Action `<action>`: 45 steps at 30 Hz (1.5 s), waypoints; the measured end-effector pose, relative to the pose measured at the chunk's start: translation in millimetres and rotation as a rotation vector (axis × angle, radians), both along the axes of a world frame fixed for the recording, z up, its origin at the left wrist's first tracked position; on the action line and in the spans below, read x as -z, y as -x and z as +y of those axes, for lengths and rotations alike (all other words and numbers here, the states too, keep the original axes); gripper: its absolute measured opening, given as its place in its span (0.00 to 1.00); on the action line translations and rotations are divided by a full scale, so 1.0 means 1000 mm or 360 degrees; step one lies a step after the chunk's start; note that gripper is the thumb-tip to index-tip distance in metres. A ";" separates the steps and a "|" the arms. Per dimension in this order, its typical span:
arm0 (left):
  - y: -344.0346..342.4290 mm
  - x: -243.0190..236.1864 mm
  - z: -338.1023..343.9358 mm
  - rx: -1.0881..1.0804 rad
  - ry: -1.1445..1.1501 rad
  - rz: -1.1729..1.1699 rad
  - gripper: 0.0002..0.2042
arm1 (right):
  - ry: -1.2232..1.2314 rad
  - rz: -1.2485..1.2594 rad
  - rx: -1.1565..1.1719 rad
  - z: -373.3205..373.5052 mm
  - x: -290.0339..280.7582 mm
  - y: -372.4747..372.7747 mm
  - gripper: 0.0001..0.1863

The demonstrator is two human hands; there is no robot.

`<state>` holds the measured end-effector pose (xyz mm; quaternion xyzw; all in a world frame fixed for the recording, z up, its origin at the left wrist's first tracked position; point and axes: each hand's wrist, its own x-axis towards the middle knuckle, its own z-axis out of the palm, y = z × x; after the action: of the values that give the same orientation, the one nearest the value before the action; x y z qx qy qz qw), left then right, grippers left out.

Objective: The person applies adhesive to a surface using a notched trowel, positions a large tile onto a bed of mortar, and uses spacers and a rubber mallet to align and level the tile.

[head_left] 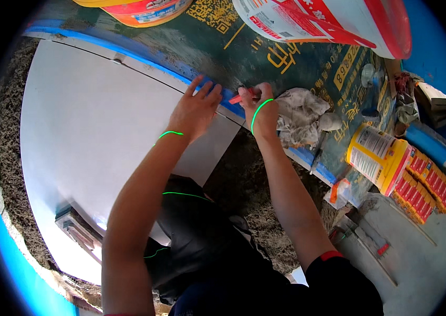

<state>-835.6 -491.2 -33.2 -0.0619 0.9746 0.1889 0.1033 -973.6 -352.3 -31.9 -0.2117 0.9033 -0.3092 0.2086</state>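
Note:
My left hand (pixel 195 109) lies over the far edge of a large pale tile (pixel 91 110), fingers stretched toward a strip of blue tape (pixel 152 63). Beside it, my right hand (pixel 263 108) pinches a small red wedge-like piece (pixel 241 97) above the tape. Its exact kind is partly covered by the fingers. A crumpled, dirty cloth (pixel 299 113) lies just right of my right hand. Across both wrists runs a bright green line of light.
Two buckets, one red and yellow (pixel 146 11) and one white and red (pixel 323 23), stand on the printed green sheet (pixel 265 60). At right are a yellow tub (pixel 373 155) and orange-red boxes (pixel 425 181). A trowel-like tool (pixel 78 229) rests on the tile; rough mortar (pixel 249 174) borders it.

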 end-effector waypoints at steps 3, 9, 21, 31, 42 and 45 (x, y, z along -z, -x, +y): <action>-0.005 -0.001 -0.003 0.0043 0.0035 0.0033 0.22 | 0.0065 0.0089 -0.0154 -0.001 0.005 -0.002 0.20; -0.007 0.000 -0.003 0.0005 0.0027 0.0054 0.22 | -0.0231 -0.0054 -0.0174 -0.014 -0.002 -0.024 0.17; -0.011 0.005 -0.007 0.0018 0.0019 0.0169 0.22 | -0.0243 -0.0272 -0.0236 -0.017 0.007 -0.010 0.17; -0.011 0.003 -0.010 0.0039 0.0094 0.0153 0.22 | -0.0329 -0.0580 -0.0251 -0.020 -0.007 -0.018 0.20; -0.030 0.010 -0.018 -0.0093 -0.0071 0.0212 0.21 | -0.1330 0.0260 -0.1592 -0.046 -0.032 -0.005 0.44; -0.042 0.009 -0.020 -0.0170 -0.0199 0.0283 0.22 | -0.1446 0.0170 -0.1771 -0.059 -0.036 -0.004 0.44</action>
<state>-793.5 -511.2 -42.2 -0.0902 0.9615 0.2593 0.0098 -969.3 -411.5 3.9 -0.5478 0.7098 0.2601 0.3584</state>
